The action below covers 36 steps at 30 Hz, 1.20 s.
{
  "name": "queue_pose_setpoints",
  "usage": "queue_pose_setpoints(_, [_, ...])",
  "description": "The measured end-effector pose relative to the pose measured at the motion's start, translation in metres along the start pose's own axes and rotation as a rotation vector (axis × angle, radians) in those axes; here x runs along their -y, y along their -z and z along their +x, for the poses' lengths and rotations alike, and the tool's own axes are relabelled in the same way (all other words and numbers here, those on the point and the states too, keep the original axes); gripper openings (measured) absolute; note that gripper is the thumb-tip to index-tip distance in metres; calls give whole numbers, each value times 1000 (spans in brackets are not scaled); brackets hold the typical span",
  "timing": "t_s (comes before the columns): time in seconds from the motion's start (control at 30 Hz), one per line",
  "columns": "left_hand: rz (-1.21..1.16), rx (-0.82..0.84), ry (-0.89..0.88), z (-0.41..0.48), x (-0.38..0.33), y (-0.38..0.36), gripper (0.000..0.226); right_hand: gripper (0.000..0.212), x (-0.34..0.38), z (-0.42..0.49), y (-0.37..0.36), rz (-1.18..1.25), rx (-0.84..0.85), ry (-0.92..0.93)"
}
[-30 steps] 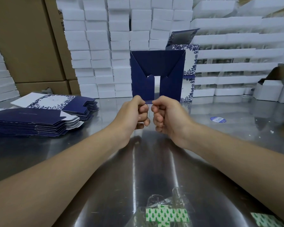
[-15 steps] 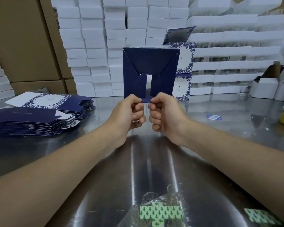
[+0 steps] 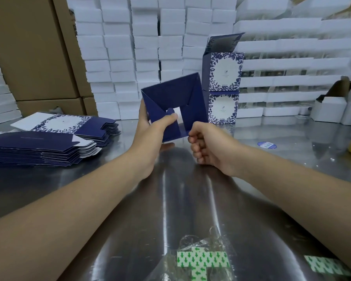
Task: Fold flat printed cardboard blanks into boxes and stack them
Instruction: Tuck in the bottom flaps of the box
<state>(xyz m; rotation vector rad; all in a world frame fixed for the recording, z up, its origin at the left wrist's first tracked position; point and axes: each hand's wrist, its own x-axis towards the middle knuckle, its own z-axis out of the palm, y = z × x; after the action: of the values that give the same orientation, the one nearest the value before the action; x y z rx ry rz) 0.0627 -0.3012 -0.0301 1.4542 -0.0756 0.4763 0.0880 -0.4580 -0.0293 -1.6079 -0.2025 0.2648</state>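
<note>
I hold a dark blue cardboard box (image 3: 170, 98) up above the steel table, its bottom end facing me with the flaps partly folded in and a gap at the centre. My left hand (image 3: 150, 130) grips its left side, thumb pressing on one bottom flap. My right hand (image 3: 209, 147) pinches the lower right corner flap, the other fingers curled. Two folded printed boxes (image 3: 224, 88) stand stacked behind, the top one with its lid open. Flat blue blanks (image 3: 39, 147) lie piled at the left, with a second pile of blanks (image 3: 73, 124) behind them.
White foam boxes (image 3: 146, 47) are stacked along the back wall, brown cartons (image 3: 28, 47) at the far left. Small white open boxes (image 3: 330, 110) sit at the right. A plastic bag with green-arrow stickers (image 3: 203, 260) lies near the steel table's (image 3: 69, 189) front edge.
The box has tilted counter-clockwise. My left hand moved from the bottom edge up to the left side, thumb now on a flap. My right hand stays at the lower corner.
</note>
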Motion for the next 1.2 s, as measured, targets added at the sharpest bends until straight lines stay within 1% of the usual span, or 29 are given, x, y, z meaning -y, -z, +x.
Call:
queue_pose_setpoints(0.07, [9,-3,-10,-1,0,0,56,8,-1,1,0,-2,-86,-4])
queue_pose_setpoints(0.1, [16,-8,-16,-1,0,1,60,21,-2,2,2,-23,-133,16])
queue_pose_setpoints(0.13, [23,-15,-19,-1,1,2,64,40,-3,5,4,-70,-183,54])
queue_pose_setpoints(0.2, [38,-25,-10,0,3,4,69,73,-6,9,9,-194,-276,187])
queue_pose_setpoints(0.23, [47,-21,0,1,4,5,69,82,-7,10,10,-220,-293,260])
queue_pose_setpoints(0.27, [63,-13,9,1,5,6,68,85,-7,10,11,-217,-292,318])
queue_pose_setpoints(0.3, [85,-4,21,1,5,6,66,84,-8,11,11,-205,-282,366])
queue_pose_setpoints(0.37, [121,14,40,2,7,6,61,72,-8,10,10,-227,-272,455])
queue_pose_setpoints(0.47, [141,11,41,4,10,4,51,62,-6,9,11,-329,-351,545])
queue_pose_setpoints(0.57, [155,-16,19,8,12,5,41,65,-2,8,15,-338,-414,540])
queue_pose_setpoints(0.67, [194,-50,1,14,15,8,37,65,-2,7,15,-345,-409,542])
queue_pose_setpoints(0.8, [230,-51,2,14,15,10,38,64,-5,10,14,-384,-403,538])
queue_pose_setpoints(1.03, [193,-14,112,9,6,8,42,60,-6,13,17,-380,-372,544])
queue_pose_setpoints(1.2, [168,-10,83,7,4,6,45,57,-7,12,17,-379,-426,557])
